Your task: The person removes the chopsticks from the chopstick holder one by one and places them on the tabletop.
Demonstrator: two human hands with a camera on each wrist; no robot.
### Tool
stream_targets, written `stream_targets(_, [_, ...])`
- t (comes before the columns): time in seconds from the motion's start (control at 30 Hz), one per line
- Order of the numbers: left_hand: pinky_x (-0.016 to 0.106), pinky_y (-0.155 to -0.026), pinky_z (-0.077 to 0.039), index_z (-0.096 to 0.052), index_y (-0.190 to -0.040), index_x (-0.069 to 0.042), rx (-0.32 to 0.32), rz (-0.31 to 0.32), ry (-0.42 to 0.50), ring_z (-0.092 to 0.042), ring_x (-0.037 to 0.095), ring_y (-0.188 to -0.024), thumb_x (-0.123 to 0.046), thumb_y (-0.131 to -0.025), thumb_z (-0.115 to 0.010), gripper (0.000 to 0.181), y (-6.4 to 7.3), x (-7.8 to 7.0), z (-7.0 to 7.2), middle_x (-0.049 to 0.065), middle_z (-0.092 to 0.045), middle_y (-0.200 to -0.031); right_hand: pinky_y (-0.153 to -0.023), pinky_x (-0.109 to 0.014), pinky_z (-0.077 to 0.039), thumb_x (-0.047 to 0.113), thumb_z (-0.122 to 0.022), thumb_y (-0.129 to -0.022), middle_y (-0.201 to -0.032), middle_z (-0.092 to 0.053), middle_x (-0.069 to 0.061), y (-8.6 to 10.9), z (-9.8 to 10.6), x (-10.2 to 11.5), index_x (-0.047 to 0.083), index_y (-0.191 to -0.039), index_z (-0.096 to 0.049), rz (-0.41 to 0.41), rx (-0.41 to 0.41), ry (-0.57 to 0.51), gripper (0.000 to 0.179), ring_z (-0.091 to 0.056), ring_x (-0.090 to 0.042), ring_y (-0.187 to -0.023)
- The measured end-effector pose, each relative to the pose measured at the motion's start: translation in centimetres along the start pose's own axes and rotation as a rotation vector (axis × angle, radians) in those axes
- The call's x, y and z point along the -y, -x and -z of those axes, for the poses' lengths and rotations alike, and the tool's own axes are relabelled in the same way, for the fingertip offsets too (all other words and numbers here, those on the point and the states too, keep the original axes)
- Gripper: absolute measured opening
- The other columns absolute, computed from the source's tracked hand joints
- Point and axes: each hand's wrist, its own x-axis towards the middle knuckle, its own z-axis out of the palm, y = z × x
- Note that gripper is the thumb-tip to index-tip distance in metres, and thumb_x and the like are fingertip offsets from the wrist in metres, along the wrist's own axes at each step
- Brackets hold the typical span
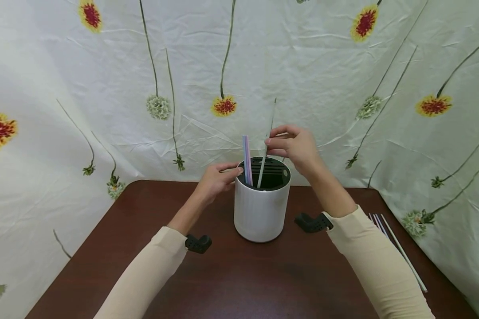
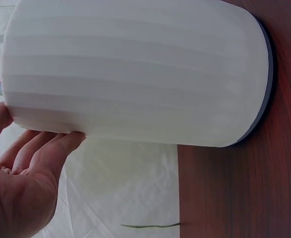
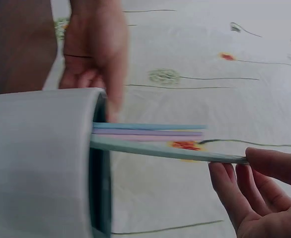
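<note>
White container point(image 1: 259, 217), cyl., qty 1: stood upright on dark red-brown table point(image 1: 223, 283); dark inner rim, slotted insert visible inside.

L hand point(image 1: 218, 179), qty 1: at container's L edge; gripped its rim, thumb at the top edge, fingers vs. the outer wall.

R hand point(image 1: 295, 144), qty 1: above container's R side; pinched the pale green stick betw. thumb & fingers.

Pale green stick point(image 3: 170, 151), qty 1: lower end inside container, upper part leaning R over the opening; how far down it reached couldn't be told.

Coloured sticks point(image 1: 247, 164), incl. blue, purple & pink: stood close together in container, nr. its L side, just L of the pale green stick; upper ends above the rim, hands off them.

Loose sticks point(image 1: 404, 254), several, pale & purplish: lay on table, well R of container, partly hidden by R sleeve point(image 1: 375, 252); exact no. unclear.

Black wrist devices, qty 2: 1 nr. container's L point(image 1: 198, 244), 1 nr. its R point(image 1: 311, 223).

Floral cloth point(image 1: 199, 57), white w/ red-yellow blooms: hung behind container.
</note>
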Motion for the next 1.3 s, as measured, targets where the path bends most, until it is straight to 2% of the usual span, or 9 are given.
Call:
stream_targets(0.13, [0.048,-0.106,-0.051,-0.059,-0.143,-0.008,-0.007,0.002,-0.018,-0.062,0.028,-0.126,-0.023,-0.099,-0.069,0.047,0.1,0.1,0.1,0.016,-0.060,-0.142,-0.079,-0.033,-0.063,-0.006,-0.071,-0.090,-0.084,-0.071,-0.008,0.1,1.5,2.3,-0.009,-0.104,-0.064,0.044,-0.021,-0.121,0.015,-0.075,-0.021,-0.075])
stream_targets(0.27, [0.051,-0.107,-0.049,-0.059,-0.143,-0.007,-0.010,0.006,-0.002,-0.062,0.029,-0.126,-0.022,-0.099,-0.069,0.047,0.1,0.2,0.0,0.017,-0.059,-0.143,-0.081,-0.035,-0.063,-0.006,-0.071,-0.090,-0.092,-0.067,-0.011,0.5,3.2,4.2,-0.004,-0.100,-0.066,0.066,-0.070,-0.182,0.011,-0.074,-0.023,-0.078])
stream_targets(0.43, [0.051,-0.107,-0.049,-0.059,-0.142,-0.006,-0.010,0.007,0.008,-0.063,0.029,-0.125,-0.021,-0.099,-0.069,0.047,0.0,0.3,0.1,0.018,-0.059,-0.142,-0.075,-0.037,-0.064,-0.005,-0.075,-0.087,-0.089,-0.067,-0.011,1.3,5.6,5.7,-0.002,-0.096,-0.070,0.085,-0.159,-0.215,0.010,-0.073,-0.025,-0.075])
stream_targets(0.6, [0.050,-0.106,-0.050,-0.060,-0.142,-0.007,-0.016,0.007,-0.002,-0.063,0.027,-0.123,-0.022,-0.098,-0.069,0.047,0.1,0.3,0.3,0.017,-0.060,-0.141,-0.069,-0.036,-0.064,0.000,-0.081,-0.084,-0.091,-0.067,-0.009,2.4,8.6,6.0,-0.001,-0.096,-0.073,0.101,-0.206,-0.173,0.014,-0.073,-0.022,-0.072])
stream_targets(0.8, [0.050,-0.106,-0.050,-0.060,-0.142,-0.007,-0.019,0.008,0.008,-0.063,0.027,-0.123,-0.022,-0.098,-0.069,0.047,0.2,0.3,0.3,0.017,-0.061,-0.141,-0.066,-0.032,-0.064,0.007,-0.081,-0.086,-0.102,-0.061,-0.006,4.1,12.9,4.4,0.003,-0.098,-0.073,0.080,-0.236,-0.088,0.015,-0.073,-0.018,-0.074])
stream_targets(0.9, [0.050,-0.106,-0.050,-0.060,-0.142,-0.007,-0.018,0.014,0.003,-0.063,0.027,-0.124,-0.023,-0.098,-0.069,0.047,0.2,0.2,0.4,0.016,-0.061,-0.141,-0.066,-0.031,-0.063,0.009,-0.080,-0.087,-0.099,-0.064,-0.003,4.9,15.1,3.0,0.007,-0.097,-0.074,0.034,-0.269,-0.056,0.012,-0.073,-0.016,-0.075])
stream_targets(1.1, [0.051,-0.107,-0.049,-0.058,-0.143,-0.006,-0.020,0.017,-0.016,-0.062,0.030,-0.126,-0.025,-0.098,-0.070,0.050,0.1,0.1,0.3,0.017,-0.060,-0.142,-0.068,-0.029,-0.063,0.013,-0.075,-0.092,-0.109,-0.058,0.001,6.3,19.1,-0.5,0.014,-0.096,-0.074,-0.092,-0.288,-0.015,0.005,-0.073,-0.009,-0.079])
stream_targets(1.27, [0.051,-0.107,-0.049,-0.059,-0.143,-0.007,-0.015,0.013,-0.024,-0.063,0.030,-0.126,-0.026,-0.098,-0.070,0.050,0.0,0.1,0.3,0.017,-0.060,-0.142,-0.069,-0.031,-0.063,0.010,-0.069,-0.097,-0.092,-0.071,0.010,7.6,22.3,-4.2,0.014,-0.096,-0.073,-0.213,-0.255,-0.022,0.006,-0.074,-0.008,-0.078])
stream_targets(1.3, [0.051,-0.107,-0.049,-0.059,-0.142,-0.007,-0.015,0.014,-0.024,-0.063,0.030,-0.125,-0.026,-0.098,-0.070,0.050,0.0,0.0,0.2,0.017,-0.061,-0.141,-0.070,-0.030,-0.063,0.010,-0.066,-0.099,-0.089,-0.072,0.012,7.9,22.8,-4.9,0.016,-0.097,-0.072,-0.237,-0.248,0.025,0.009,-0.073,-0.007,-0.078])
